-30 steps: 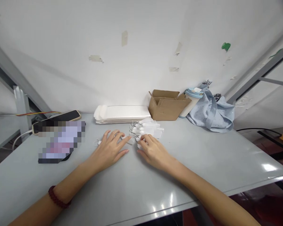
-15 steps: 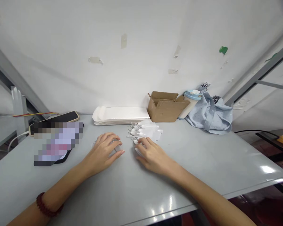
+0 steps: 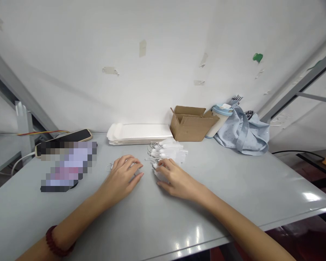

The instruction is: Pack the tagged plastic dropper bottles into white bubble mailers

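At the far left of the worktop, a dark phone lies near the wall, with a second, pixelated device just nearer. A dark red bracelet circles the left forearm. To its right, the left hand lies palm down, fingers loosely bent and thumb apart. A small corded white piece shows past the knuckles on its left, mostly hidden by the hand; whether the fingers grip it, I cannot tell.

Beyond, against the wall, lies a stack of flat white boxes. A pile of corded white pieces sits in front of the stack's right end, on the far side of the right hand and to the right of the left one. The right hand is half curled, fingertips over another white piece at the pile's near side; its grip is unclear.

Farther right, along the wall, stand an open cardboard box, a tilted lidded cup and a crumpled light-blue bag.
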`<state>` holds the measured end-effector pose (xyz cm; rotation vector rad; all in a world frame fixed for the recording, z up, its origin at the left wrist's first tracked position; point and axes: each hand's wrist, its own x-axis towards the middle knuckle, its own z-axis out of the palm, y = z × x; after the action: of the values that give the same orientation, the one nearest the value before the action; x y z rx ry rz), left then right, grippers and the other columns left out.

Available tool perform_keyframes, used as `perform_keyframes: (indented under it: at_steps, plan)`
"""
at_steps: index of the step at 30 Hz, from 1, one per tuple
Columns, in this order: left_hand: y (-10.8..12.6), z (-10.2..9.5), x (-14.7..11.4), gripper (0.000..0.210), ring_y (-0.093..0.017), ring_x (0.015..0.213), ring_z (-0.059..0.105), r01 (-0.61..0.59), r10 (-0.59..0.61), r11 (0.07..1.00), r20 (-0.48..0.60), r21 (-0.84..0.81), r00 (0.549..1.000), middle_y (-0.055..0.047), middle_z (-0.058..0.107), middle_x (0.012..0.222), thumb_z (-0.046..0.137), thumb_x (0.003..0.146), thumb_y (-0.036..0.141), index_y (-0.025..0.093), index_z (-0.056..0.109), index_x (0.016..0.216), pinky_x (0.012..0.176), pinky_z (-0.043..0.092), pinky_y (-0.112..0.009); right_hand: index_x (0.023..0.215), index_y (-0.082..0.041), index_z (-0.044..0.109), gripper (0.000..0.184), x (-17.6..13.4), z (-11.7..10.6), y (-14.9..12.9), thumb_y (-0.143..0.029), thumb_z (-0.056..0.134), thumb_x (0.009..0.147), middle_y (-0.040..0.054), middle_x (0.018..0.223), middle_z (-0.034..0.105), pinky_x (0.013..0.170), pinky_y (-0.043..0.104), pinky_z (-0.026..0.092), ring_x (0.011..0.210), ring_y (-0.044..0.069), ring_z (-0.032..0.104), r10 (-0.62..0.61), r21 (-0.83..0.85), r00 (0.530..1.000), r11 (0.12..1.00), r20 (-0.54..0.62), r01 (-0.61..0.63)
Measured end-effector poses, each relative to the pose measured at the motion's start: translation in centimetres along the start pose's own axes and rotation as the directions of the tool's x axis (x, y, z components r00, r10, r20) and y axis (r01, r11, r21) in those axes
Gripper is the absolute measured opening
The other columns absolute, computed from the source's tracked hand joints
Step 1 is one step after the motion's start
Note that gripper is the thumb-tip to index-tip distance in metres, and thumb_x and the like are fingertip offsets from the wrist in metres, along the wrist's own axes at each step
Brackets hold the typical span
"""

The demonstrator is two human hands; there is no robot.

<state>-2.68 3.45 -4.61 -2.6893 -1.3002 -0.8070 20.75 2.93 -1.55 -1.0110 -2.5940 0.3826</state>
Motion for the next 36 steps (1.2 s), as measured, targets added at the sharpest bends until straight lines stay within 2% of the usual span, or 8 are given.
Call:
perform_keyframes:
  at_steps: [4, 11, 18, 26, 32, 36]
  plan:
    - [0.15, 0.00, 0.00, 0.022, -0.028, 0.106, 0.049, 0.004, -0.004, 1.000, 0.012, -0.005, 1.000, -0.010, 0.064, 0.105, 0.044, 0.091, 0.024, 0.017, 0.059, 0.106, 0.086, 0.042, -0.045, 0.112, -0.017, 0.050, 0.033, -0.08, 0.01, -0.18, -0.008, 0.053, 0.080, 0.0133, 0.119, 0.047, 0.089, 0.039, 0.049, 0.108, 0.023, 0.050, -0.030, 0.059, 0.999, 0.998, 0.032, 0.028]
    - [0.03, 0.38, -0.14, 0.029, -0.028, 0.105, 0.050, 0.076, -0.075, 0.997, 0.024, -0.008, 0.997, -0.010, 0.063, 0.107, 0.045, 0.089, 0.025, 0.018, 0.056, 0.115, 0.086, 0.042, -0.045, 0.116, -0.018, 0.048, 0.037, -0.15, 0.26, -0.24, -0.009, 0.052, 0.080, 0.0137, 0.119, 0.045, 0.085, 0.036, 0.050, 0.101, 0.021, 0.052, -0.036, 0.082, 0.998, 0.996, 0.043, 0.033]
    - [-0.04, 0.93, -0.16, 0.024, -0.028, 0.105, 0.049, 0.051, -0.052, 0.998, 0.027, 0.022, 0.998, -0.010, 0.063, 0.104, 0.044, 0.091, 0.029, 0.019, 0.062, 0.104, 0.087, 0.040, -0.045, 0.114, -0.018, 0.049, 0.036, 0.09, 0.76, -0.04, -0.007, 0.048, 0.080, 0.0129, 0.117, 0.048, 0.085, 0.037, 0.050, 0.100, 0.020, 0.051, -0.074, 0.045, 0.996, 0.996, 0.043, 0.072]
    - [0.20, 0.66, 0.03, 0.018, -0.028, 0.099, 0.051, 0.022, -0.023, 0.999, 0.021, 0.035, 1.000, -0.008, 0.063, 0.094, 0.043, 0.090, 0.022, 0.018, 0.061, 0.089, 0.083, 0.040, -0.044, 0.113, -0.015, 0.050, 0.034, 0.20, 0.69, -0.29, -0.006, 0.049, 0.080, 0.0141, 0.113, 0.050, 0.088, 0.037, 0.048, 0.108, 0.023, 0.048, -0.077, -0.009, 0.995, 0.997, 0.069, 0.078]
    - [0.46, 0.56, 0.10, 0.017, -0.027, 0.100, 0.050, 0.018, -0.019, 0.999, 0.039, 0.036, 0.999, -0.008, 0.063, 0.094, 0.041, 0.091, 0.019, 0.017, 0.058, 0.088, 0.085, 0.039, -0.044, 0.110, -0.016, 0.053, 0.022, 0.22, 0.52, -0.50, -0.015, 0.048, 0.089, 0.0137, 0.113, 0.051, 0.086, 0.035, 0.050, 0.099, 0.019, 0.053, -0.063, 0.031, 0.998, 0.998, 0.025, 0.062]
    - [0.68, 0.27, 0.12, 0.018, -0.026, 0.097, 0.050, 0.081, -0.080, 0.993, 0.014, -0.089, 0.997, -0.007, 0.064, 0.092, 0.040, 0.093, 0.022, 0.018, 0.057, 0.088, 0.082, 0.040, -0.042, 0.109, -0.015, 0.054, 0.021, 0.31, 0.78, -0.27, -0.013, 0.041, 0.092, 0.0152, 0.112, 0.051, 0.082, 0.034, 0.051, 0.097, 0.019, 0.054, -0.081, 0.025, 0.994, 0.996, -0.071, 0.083]
